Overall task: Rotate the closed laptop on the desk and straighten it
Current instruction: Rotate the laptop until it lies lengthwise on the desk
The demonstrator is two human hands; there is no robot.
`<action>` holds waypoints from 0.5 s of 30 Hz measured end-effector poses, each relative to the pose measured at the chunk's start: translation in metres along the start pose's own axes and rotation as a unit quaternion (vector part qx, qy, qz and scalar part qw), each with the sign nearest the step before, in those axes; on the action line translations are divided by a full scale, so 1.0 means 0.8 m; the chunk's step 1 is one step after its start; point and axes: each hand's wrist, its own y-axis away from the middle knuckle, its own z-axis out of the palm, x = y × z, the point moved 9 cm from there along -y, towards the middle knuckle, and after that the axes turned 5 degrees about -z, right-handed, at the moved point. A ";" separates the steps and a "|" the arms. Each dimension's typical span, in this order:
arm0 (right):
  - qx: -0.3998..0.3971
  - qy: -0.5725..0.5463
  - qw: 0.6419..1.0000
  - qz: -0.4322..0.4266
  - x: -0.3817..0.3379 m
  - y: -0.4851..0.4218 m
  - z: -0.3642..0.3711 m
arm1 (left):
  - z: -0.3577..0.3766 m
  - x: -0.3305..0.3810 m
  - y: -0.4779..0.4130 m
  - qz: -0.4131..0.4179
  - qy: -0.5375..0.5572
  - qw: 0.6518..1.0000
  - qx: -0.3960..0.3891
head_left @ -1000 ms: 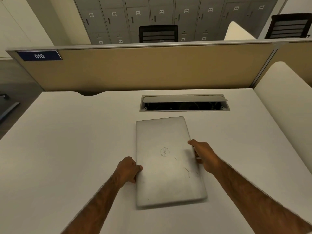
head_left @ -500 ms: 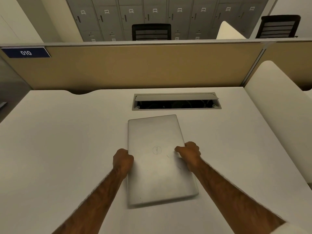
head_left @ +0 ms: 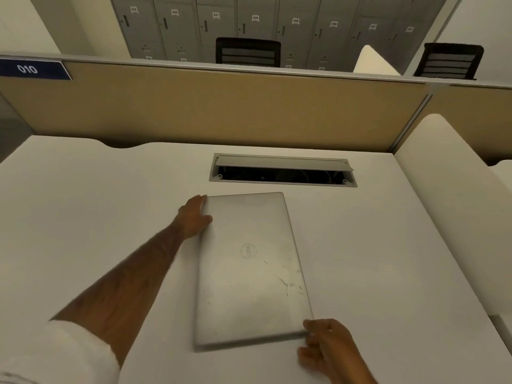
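A closed silver laptop [head_left: 250,270] lies on the white desk [head_left: 83,217] with its long side running away from me, its logo turned sideways. My left hand [head_left: 194,216] rests against the laptop's far left corner, fingers on its edge. My right hand [head_left: 325,346] holds the near right corner, thumb on the lid and fingers curled beside it. Both forearms reach in from the bottom of the view.
An open cable tray [head_left: 282,171] is set into the desk just beyond the laptop. A tan divider panel [head_left: 221,112] stands along the far edge. A white curved partition [head_left: 448,189] borders the desk on the right.
Both hands left the laptop's long sides: the left went forward to the far left corner, the right came back to the near right corner. The laptop barely turned.
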 end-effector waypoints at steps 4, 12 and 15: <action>0.037 -0.120 0.992 0.024 -0.001 0.003 0.024 | 0.010 0.024 -0.021 0.028 -0.037 0.999 -0.029; 0.056 -0.170 0.982 0.054 0.000 0.004 0.032 | 0.014 0.053 -0.048 0.031 -0.106 0.994 -0.023; 0.061 -0.173 0.982 0.045 -0.004 0.000 0.029 | 0.007 0.052 -0.048 0.022 -0.129 0.991 -0.013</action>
